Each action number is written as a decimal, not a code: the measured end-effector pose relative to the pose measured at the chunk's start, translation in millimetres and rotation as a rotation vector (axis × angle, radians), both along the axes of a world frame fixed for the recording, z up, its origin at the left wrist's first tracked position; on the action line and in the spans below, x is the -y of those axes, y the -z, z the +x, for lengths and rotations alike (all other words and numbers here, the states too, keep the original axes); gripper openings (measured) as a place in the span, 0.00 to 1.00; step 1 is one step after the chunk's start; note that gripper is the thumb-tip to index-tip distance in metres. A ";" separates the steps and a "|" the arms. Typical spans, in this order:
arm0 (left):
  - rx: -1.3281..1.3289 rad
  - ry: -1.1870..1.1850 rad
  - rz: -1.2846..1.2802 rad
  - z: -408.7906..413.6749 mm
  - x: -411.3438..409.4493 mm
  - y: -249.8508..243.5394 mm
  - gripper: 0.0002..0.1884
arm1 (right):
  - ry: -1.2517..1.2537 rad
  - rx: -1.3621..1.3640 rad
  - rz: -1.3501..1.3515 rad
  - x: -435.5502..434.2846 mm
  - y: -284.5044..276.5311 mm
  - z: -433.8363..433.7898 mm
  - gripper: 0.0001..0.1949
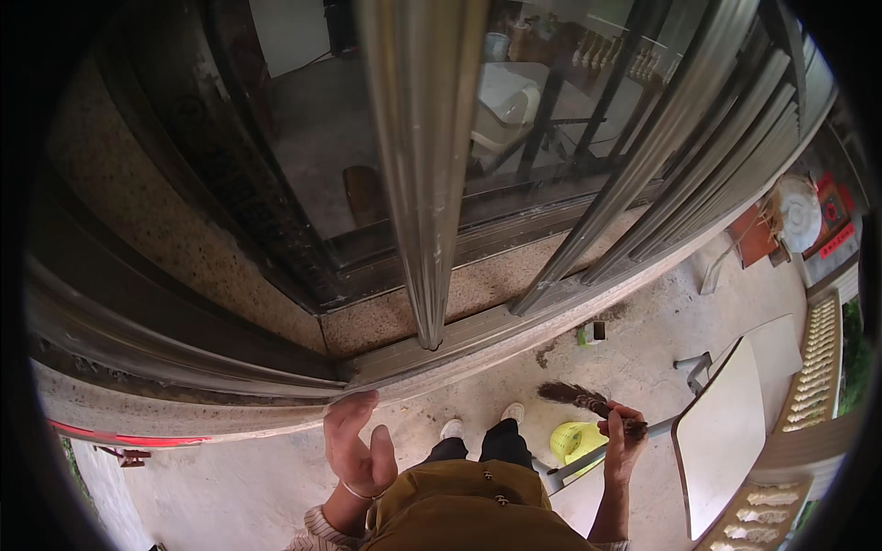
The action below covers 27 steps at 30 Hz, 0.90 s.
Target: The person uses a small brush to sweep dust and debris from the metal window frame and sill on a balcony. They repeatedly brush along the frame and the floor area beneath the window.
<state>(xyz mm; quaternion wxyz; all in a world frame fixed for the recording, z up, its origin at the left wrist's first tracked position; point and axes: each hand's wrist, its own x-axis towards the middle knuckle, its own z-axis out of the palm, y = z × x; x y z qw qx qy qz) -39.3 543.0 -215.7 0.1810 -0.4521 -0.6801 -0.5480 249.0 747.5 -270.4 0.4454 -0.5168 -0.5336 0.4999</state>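
My right hand (623, 444) is closed around the handle of a dark brush (575, 396), perhaps of fibre, whose bristles point left over the floor. My left hand (360, 444) is raised at the outer edge of a window sill (393, 386), fingers up and thumb apart, holding nothing; whether its fingertips touch the sill I cannot tell. In front of me stand vertical metal window bars (431, 206) on a metal rail. Behind them are a speckled stone ledge (372, 320) and dark-framed glass (310, 138).
A yellow plastic basket (566, 441) stands on the floor by my feet. Right of it are white-topped tables or desks (720, 434) with metal legs. A small open box (591, 333) lies near the wall. A balustrade (816, 358) runs along the far right.
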 end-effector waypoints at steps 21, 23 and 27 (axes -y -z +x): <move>0.185 0.174 0.178 -25.4 -73.6 -17.2 0.29 | 0.007 0.117 -0.126 17.9 36.7 44.7 0.07; 0.246 0.146 0.217 -30.0 -75.2 -4.1 0.30 | -0.014 0.103 -0.168 17.1 41.5 38.7 0.07; 0.091 0.082 0.085 -33.4 -70.7 11.4 0.27 | -0.015 0.084 -0.229 17.2 53.4 24.0 0.05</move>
